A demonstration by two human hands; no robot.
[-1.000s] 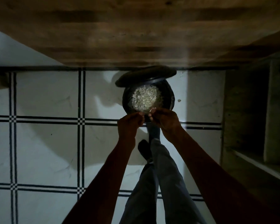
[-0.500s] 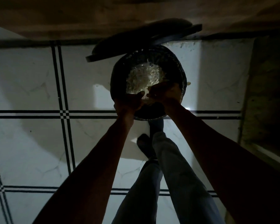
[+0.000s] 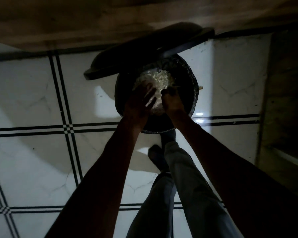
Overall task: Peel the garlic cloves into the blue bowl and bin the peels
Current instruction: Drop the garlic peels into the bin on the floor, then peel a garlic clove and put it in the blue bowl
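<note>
A heap of pale garlic peels (image 3: 157, 79) fills the inside of a round black bin (image 3: 190, 79), shredded and papery, catching what little light there is. The bin stands on the floor (image 3: 41, 93) near its far edge, just under a wooden front (image 3: 76, 23) that runs across the top of the view. Its dark lid (image 3: 127, 62) is tipped up and back, hanging over the bin's far left rim. One small pale scrap (image 3: 201, 87) lies on the floor just outside the bin's right rim.

Both hands are over the bin's mouth. The left hand (image 3: 141, 102) is spread, fingers straight and fanned, palm down above the peels, with nothing visible in its hold. The right hand (image 3: 171, 98) is beside it, fingers bunched downward toward the heap; it is too dark to tell whether it pinches any peel.

No writing or label can be read anywhere.

The floor is glossy white tile crossed by double black lines with small chequered crossings, with bright reflections near the bin's right side. The person's grey trouser legs (image 3: 187, 186) and one dark foot (image 3: 156, 155) stand just before the bin. A dim wooden unit (image 3: 286, 100) rises along the right edge.
</note>
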